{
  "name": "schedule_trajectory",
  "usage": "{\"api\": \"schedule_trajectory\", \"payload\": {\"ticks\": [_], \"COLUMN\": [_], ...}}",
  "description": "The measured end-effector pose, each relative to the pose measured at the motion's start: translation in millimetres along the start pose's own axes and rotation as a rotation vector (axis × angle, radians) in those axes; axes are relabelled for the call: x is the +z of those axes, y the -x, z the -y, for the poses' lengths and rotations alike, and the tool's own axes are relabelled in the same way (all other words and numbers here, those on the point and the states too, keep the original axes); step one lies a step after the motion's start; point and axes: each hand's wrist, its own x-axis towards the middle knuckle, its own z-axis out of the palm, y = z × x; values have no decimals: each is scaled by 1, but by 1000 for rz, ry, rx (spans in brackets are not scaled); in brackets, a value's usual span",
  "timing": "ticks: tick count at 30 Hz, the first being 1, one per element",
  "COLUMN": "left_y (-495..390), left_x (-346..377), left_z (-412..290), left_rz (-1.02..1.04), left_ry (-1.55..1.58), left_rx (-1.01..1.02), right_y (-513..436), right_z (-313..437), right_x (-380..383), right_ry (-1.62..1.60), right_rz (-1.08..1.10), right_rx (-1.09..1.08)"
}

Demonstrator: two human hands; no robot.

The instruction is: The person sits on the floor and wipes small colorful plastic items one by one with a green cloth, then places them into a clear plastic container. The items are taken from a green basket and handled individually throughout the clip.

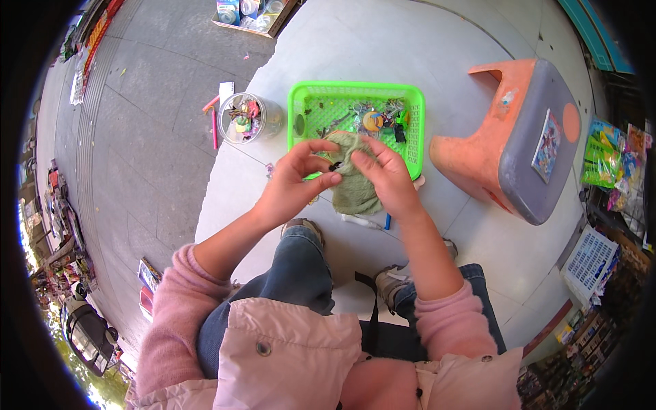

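Note:
A fuzzy green cloth (354,193) hangs bunched up in front of me, above the near edge of a bright green plastic basket (421,128). My right hand (392,177) grips the cloth between thumb and fingers. On its left side, my left hand (297,171) pinches a small dark item (335,166) against the cloth; what it is I cannot tell. Several small trinkets lie in the basket, among them a round orange-yellow piece (372,121) and metal-looking bits (394,106). The cloth and my hands hide part of the basket's near side.
Left of the basket stands a clear plastic jar (277,115) of small pieces, beside pink sticks (214,130). An orange and grey plastic stool (535,133) stands at right. A white tube-like item (361,221) and blue stick (388,221) lie near my shoes. A cardboard box (246,26) sits farther off.

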Motion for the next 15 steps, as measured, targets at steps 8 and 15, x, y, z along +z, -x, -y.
{"api": "schedule_trajectory", "payload": {"ticks": [8,15], "left_y": [6,7], "left_x": [-17,-63], "left_z": [0,-13], "left_rz": [222,-20], "left_ry": [-631,-295], "left_rx": [33,78], "right_y": [13,5], "right_z": [4,10], "right_x": [3,2], "right_ry": [820,375], "right_rz": [197,-300], "right_rx": [158,-191]}}
